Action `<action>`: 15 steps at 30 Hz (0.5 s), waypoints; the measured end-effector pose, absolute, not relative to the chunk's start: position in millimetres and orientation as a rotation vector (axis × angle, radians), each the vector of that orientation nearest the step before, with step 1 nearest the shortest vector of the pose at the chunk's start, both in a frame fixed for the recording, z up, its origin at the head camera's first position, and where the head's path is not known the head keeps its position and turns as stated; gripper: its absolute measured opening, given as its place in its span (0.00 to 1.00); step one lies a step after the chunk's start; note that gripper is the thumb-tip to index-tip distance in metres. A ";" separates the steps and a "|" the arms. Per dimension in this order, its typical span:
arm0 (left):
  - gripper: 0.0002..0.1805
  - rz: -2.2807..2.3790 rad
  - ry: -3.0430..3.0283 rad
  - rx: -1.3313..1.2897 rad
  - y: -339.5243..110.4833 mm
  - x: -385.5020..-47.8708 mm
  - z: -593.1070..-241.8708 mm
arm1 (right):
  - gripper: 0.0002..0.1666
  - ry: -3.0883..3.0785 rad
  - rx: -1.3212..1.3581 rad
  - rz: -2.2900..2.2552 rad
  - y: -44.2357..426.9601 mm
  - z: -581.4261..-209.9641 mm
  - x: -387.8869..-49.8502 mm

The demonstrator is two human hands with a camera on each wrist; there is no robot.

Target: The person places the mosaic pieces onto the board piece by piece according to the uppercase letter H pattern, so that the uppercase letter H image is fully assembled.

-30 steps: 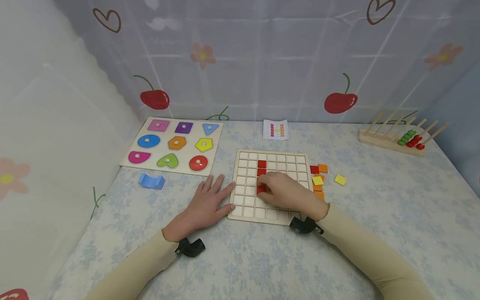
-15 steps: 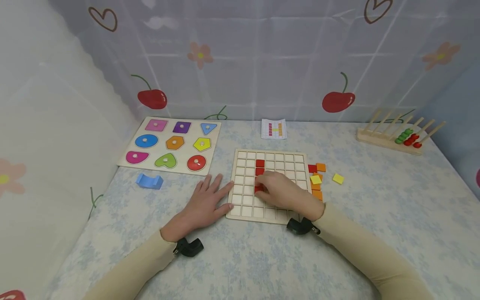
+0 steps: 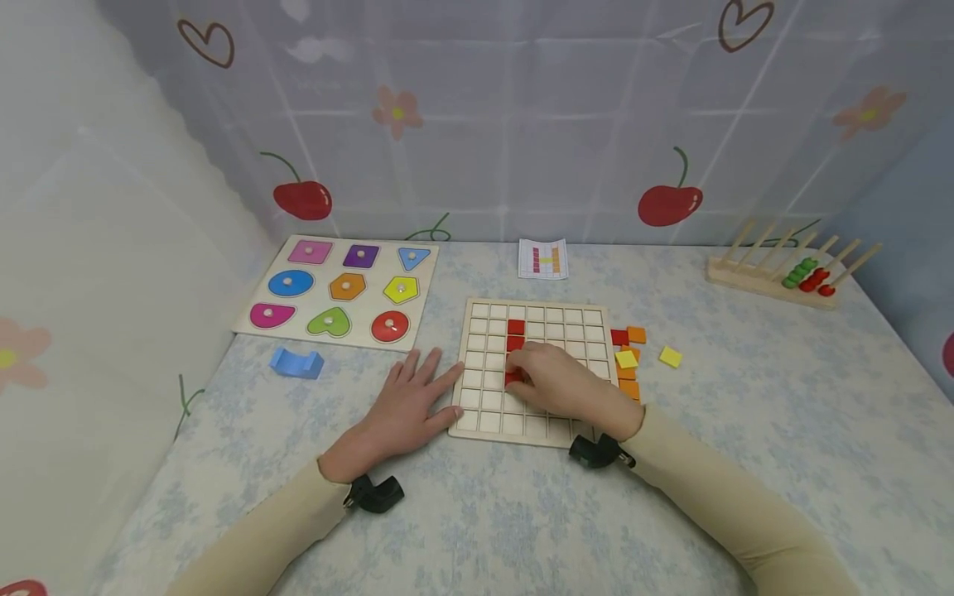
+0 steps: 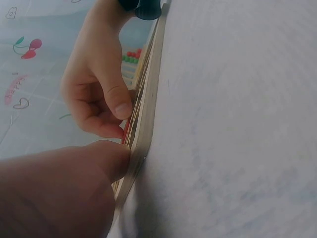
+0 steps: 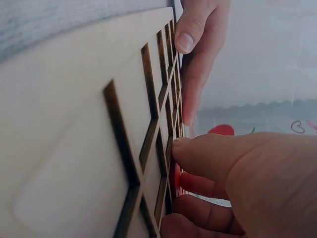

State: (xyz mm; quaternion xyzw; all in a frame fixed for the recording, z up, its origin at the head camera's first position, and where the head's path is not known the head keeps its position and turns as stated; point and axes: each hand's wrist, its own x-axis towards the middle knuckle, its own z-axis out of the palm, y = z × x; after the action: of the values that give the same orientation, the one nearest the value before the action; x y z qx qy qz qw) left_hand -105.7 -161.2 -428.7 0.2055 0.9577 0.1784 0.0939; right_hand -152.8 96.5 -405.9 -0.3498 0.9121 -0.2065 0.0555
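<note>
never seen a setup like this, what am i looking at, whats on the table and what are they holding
No machine here: a person works bare-handed, wearing a small camera on each wrist. The wide picture is from a head camera looking forward and down; the two close-ups are from the wrists, so they look tilted.

On the table is a grid board with red tiles in it. More tiles, mostly orange and yellow, lie on its right. Around it are a card, shape puzzle, blue block and bead rack.

The right hand curls round a red tile at the grid; the left hand lies spread at the board's left edge.
</note>
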 end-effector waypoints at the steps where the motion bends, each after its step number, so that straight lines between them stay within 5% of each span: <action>1: 0.36 0.530 2.840 0.609 -161.2 -105.7 -428.8 | 0.04 2.768 -1.067 -0.627 96.8 -406.3 -153.0; 15: 0.36 0.532 2.851 0.629 -161.7 -105.1 -429.2 | 0.04 2.723 -1.006 -0.660 102.5 -397.0 -155.0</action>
State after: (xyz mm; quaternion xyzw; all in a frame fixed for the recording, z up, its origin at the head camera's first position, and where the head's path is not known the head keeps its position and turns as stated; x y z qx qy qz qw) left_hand -105.1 -161.7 -429.2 0.2113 0.9570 0.1787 0.0867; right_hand -155.0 102.5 -397.0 -0.3367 0.9116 -0.2208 0.0822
